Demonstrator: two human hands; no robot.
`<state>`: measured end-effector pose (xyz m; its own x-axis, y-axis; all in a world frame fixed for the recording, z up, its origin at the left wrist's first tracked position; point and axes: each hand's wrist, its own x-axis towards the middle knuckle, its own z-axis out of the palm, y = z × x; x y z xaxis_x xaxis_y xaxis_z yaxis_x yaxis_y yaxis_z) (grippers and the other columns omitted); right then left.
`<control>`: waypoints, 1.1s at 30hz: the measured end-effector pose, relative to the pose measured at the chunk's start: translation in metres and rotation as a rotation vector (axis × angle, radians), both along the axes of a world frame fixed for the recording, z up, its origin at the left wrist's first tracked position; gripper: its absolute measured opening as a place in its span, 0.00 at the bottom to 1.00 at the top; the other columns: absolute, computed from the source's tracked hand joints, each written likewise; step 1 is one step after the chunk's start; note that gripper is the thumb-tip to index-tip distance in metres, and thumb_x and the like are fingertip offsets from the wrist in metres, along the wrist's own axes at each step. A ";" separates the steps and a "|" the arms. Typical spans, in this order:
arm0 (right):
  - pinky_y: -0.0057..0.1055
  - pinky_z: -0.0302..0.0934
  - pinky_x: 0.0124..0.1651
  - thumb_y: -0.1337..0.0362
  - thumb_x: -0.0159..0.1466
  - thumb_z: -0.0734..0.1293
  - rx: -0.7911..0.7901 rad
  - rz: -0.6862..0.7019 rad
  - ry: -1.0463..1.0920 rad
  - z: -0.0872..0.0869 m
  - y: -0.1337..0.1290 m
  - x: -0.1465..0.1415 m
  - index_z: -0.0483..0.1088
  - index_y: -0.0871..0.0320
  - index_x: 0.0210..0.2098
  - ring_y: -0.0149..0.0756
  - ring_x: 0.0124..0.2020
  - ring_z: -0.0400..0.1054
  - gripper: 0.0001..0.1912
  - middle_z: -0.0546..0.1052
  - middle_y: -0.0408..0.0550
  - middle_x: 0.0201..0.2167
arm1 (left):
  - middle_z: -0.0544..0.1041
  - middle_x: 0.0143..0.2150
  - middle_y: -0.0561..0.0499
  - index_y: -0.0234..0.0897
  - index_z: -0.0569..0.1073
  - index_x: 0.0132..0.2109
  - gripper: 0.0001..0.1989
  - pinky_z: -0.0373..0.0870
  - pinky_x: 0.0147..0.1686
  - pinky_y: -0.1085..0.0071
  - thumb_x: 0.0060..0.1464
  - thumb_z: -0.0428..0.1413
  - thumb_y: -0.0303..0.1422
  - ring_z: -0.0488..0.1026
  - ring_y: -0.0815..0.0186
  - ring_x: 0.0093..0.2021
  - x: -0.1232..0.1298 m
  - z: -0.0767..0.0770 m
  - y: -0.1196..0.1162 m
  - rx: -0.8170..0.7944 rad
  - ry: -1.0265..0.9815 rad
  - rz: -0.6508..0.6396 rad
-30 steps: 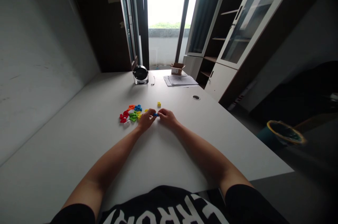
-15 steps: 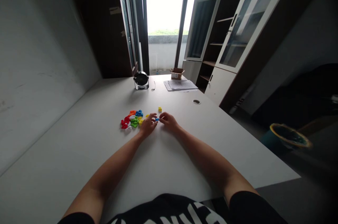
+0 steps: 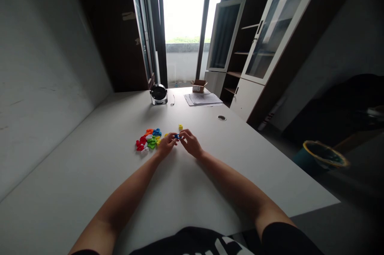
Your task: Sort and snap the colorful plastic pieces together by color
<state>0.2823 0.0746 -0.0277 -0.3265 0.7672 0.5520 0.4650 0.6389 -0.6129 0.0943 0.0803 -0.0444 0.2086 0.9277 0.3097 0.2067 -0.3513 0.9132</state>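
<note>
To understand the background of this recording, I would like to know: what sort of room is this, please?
It is probably an office: a long white desk holds a stack of papers near a small cardboard box, and a tall cabinet with glass doors and shelves stands beside it.

- The fingers are hiding most of the small blue piece.
- The heaped colored pieces are showing too small to identify.
- Blur is softening the bin.
- The picture's bottom edge is cutting off the dark shirt.
</note>
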 end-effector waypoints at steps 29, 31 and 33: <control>0.33 0.70 0.37 0.53 0.63 0.69 -0.176 0.095 0.217 -0.011 0.018 0.007 0.71 0.55 0.43 0.35 0.32 0.73 0.14 0.79 0.46 0.35 | 0.81 0.42 0.47 0.38 0.73 0.53 0.17 0.74 0.35 0.70 0.56 0.55 0.27 0.78 0.67 0.34 -0.003 -0.003 0.000 0.009 0.033 0.076; 0.32 0.70 0.36 0.53 0.64 0.69 -0.164 0.095 0.208 -0.010 0.016 0.006 0.70 0.55 0.43 0.35 0.32 0.74 0.13 0.79 0.46 0.36 | 0.81 0.40 0.47 0.37 0.73 0.53 0.16 0.75 0.36 0.69 0.57 0.54 0.28 0.79 0.66 0.35 -0.004 -0.004 0.001 -0.006 -0.006 0.055; 0.31 0.69 0.35 0.54 0.65 0.68 -0.141 0.086 0.190 -0.011 0.016 0.005 0.69 0.54 0.44 0.34 0.32 0.74 0.12 0.78 0.46 0.36 | 0.82 0.38 0.47 0.35 0.73 0.53 0.15 0.75 0.37 0.68 0.59 0.54 0.31 0.79 0.65 0.35 -0.004 -0.005 0.002 -0.019 -0.030 0.029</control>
<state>0.2870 0.0901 -0.0389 -0.2941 0.8150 0.4992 0.2806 0.5729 -0.7701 0.0901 0.0824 -0.0493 0.1726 0.9389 0.2977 0.1887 -0.3281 0.9256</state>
